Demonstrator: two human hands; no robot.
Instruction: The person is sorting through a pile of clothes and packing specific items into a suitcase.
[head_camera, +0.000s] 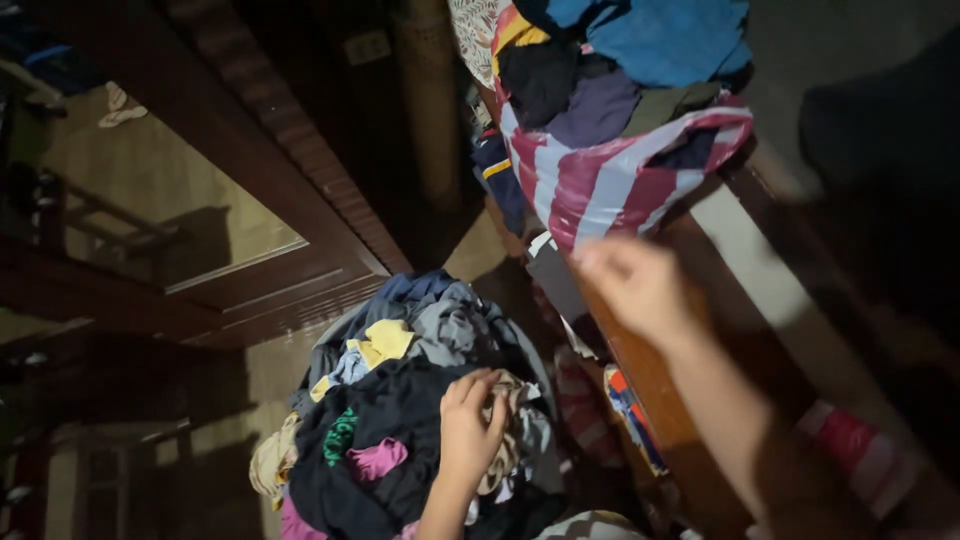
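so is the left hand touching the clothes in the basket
Touching. The head view shows the left hand resting on the pile of clothes, its fingers curled over a beige garment with no gap between them.

A heap of mixed clothes (400, 400) is piled in a round tub at six o'clock, dark garments uppermost, with yellow, green and pink pieces showing. A crumpled beige piece (505, 440) lies at its three o'clock side.
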